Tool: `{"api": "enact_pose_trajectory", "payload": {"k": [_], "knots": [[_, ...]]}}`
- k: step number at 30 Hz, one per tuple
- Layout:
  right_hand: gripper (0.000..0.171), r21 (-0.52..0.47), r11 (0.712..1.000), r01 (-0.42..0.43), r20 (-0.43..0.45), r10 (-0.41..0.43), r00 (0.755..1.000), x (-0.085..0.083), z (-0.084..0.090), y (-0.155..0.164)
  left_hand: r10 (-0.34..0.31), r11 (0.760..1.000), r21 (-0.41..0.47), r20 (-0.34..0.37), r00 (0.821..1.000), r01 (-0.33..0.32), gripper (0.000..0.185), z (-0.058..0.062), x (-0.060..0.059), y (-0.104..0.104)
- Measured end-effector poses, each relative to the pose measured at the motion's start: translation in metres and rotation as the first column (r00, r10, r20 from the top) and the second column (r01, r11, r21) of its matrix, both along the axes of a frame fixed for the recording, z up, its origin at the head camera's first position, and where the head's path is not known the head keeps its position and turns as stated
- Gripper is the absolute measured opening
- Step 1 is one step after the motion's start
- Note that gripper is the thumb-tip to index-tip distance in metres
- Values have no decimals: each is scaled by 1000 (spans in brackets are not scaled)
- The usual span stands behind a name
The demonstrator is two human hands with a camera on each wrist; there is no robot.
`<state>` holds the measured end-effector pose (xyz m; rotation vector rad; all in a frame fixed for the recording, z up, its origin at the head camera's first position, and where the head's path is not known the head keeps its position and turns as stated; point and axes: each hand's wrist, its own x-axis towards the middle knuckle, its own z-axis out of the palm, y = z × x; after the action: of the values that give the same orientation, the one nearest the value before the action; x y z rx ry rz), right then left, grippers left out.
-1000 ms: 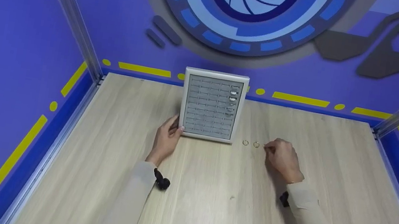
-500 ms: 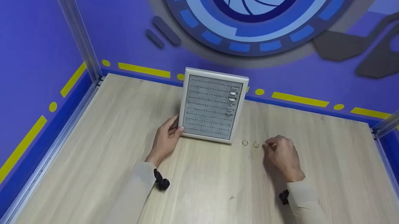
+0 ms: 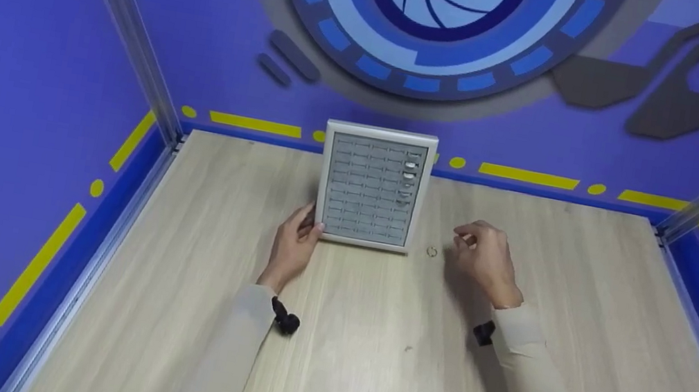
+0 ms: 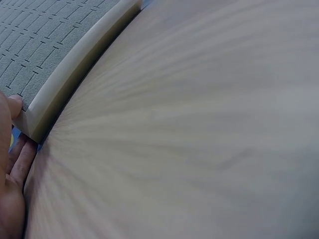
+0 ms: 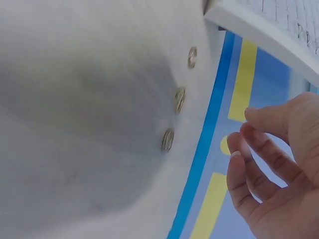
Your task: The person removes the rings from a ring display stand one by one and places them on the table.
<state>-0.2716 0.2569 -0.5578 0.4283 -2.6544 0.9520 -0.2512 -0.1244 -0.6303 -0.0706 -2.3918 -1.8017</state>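
The left hand point(image 3: 294, 243) grips a slotted, pale-rimmed tray point(image 3: 355, 207); the right hand point(image 3: 487, 256), loosely curved, hovers near round gold-toned rings point(image 5: 180, 99) on the wood-grained surface point(image 3: 362, 338).

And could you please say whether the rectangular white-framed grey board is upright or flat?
The board stands upright: its top rises before the purple wall, while the bare left hand holds its lower corner.

No readable text, labels or numbers anywhere.

Head view looks forward and down across the worktop point(image 3: 340, 342); both wrist views, much closer, share its framed board point(image 3: 370, 189): ten o'clock in the left, two in the right.
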Motion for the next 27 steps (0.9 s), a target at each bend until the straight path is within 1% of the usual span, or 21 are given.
{"api": "enact_pose_trajectory", "payload": {"k": [4, 8, 14, 17, 22, 27], "knots": [[13, -56, 998, -16, -54, 13, 998, -2, 0, -12, -1, 1000, 12, -6, 1000, 1, 56, -1, 0, 1], [13, -90, 996, -11, -96, 2, 995, -5, 4, -26, 2, 1000, 25, -12, 1000, -1, 56, -1, -1, 2], [15, -141, 990, -9, -112, -7, 994, -6, 9, -45, -2, 1000, 26, -9, 1000, 2, 57, 0, -1, 3], [15, -152, 988, -18, -127, -2, 992, -6, 12, -52, -5, 1000, 20, -6, 1000, 5, 58, 0, -1, 2], [13, -152, 987, -51, -190, 21, 982, -8, 13, -63, -4, 1000, 12, 1, 1000, 4, 57, 0, 0, 2], [11, -143, 988, -54, -234, 19, 972, -11, 13, -74, -2, 1000, 13, 2, 1000, 2, 56, -1, 0, 2]]}}
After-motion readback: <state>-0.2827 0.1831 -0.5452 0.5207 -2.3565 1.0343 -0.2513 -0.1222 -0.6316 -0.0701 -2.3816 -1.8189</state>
